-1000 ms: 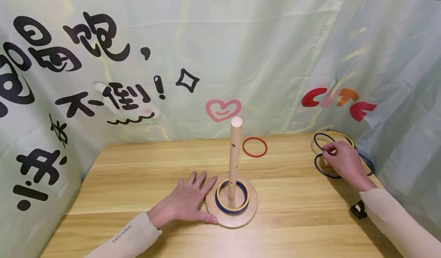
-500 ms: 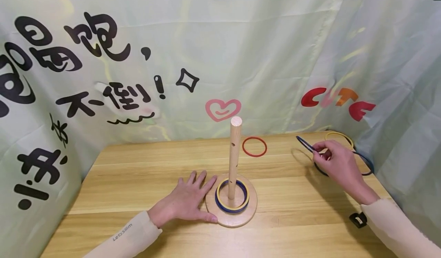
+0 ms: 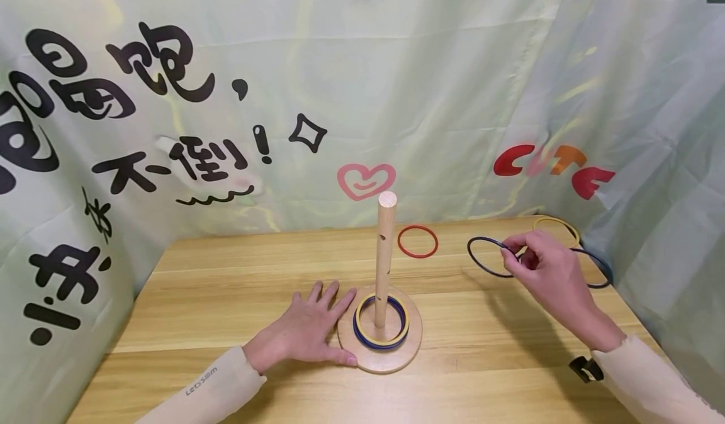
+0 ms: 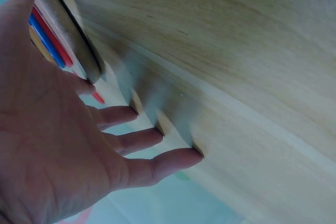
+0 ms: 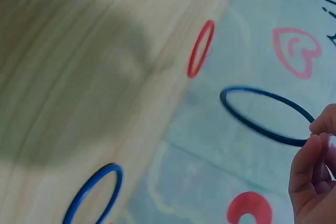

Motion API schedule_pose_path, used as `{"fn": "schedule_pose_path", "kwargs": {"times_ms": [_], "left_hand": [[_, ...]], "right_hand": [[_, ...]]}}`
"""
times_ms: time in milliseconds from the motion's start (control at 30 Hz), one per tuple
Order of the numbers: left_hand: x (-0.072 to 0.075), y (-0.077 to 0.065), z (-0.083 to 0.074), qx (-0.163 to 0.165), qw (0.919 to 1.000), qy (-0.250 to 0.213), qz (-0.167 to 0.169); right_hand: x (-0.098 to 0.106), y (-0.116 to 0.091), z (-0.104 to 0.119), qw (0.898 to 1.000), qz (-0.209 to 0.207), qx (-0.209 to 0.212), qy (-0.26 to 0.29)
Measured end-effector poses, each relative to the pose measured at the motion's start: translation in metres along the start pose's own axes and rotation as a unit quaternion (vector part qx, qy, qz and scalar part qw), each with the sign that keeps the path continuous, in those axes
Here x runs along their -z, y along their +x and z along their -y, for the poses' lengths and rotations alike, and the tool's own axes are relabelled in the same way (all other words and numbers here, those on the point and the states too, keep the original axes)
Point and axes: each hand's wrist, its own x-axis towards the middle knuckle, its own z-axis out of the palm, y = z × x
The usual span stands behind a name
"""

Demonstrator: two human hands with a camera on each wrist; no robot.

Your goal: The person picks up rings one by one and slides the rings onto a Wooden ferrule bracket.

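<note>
My left hand (image 3: 308, 333) lies spread, its thumb and index finger touching the edge of a round wooden base (image 3: 391, 365). From that base rises an upright wooden post (image 3: 385, 248). Around the post's foot lie stacked rings, with a yellow ring (image 3: 383, 346) on top; the left wrist view also shows a blue ring (image 4: 48, 41) and a red ring (image 4: 59, 44) there. Over the table's right side, my right hand (image 3: 552, 279) pinches a dark blue ring (image 3: 469, 254) between thumb and fingertips. The ring is off the table, tilted, and points towards the post.
A loose red ring (image 3: 399, 241) lies behind the post. At the right back corner are a yellow ring (image 3: 569, 224) and another blue ring (image 3: 608, 273), partly hidden by my right hand. Printed cloth (image 3: 442, 97) hangs behind and beside the wooden table (image 3: 226, 273).
My right hand has lifted the blue ring from the pile at the right and carried it left, leaving the other rings there. My left hand has stayed in place.
</note>
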Motion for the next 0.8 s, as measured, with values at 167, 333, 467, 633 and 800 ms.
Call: {"fn": "schedule_pose_path", "kwargs": {"times_ms": [167, 333, 467, 633, 800], "left_hand": [[0.000, 0.000, -0.001, 0.000, 1.0000, -0.002, 0.000], [0.000, 0.001, -0.001, 0.000, 1.0000, -0.004, 0.000], [0.001, 0.000, -0.001, -0.001, 1.0000, -0.007, -0.002], [0.001, -0.001, 0.000, -0.003, 1.0000, -0.006, -0.004], [0.002, -0.001, -0.001, -0.006, 1.0000, -0.005, -0.006]], "right_hand": [[0.007, 0.002, 0.018, 0.999, 0.001, 0.035, 0.003], [0.015, 0.006, 0.040, 0.997, -0.008, 0.071, 0.024], [0.022, 0.011, 0.058, 0.996, -0.023, 0.078, 0.041], [0.032, 0.022, 0.083, 0.995, -0.030, 0.062, 0.072], [0.042, 0.036, 0.110, 0.991, -0.023, 0.012, 0.131]]}}
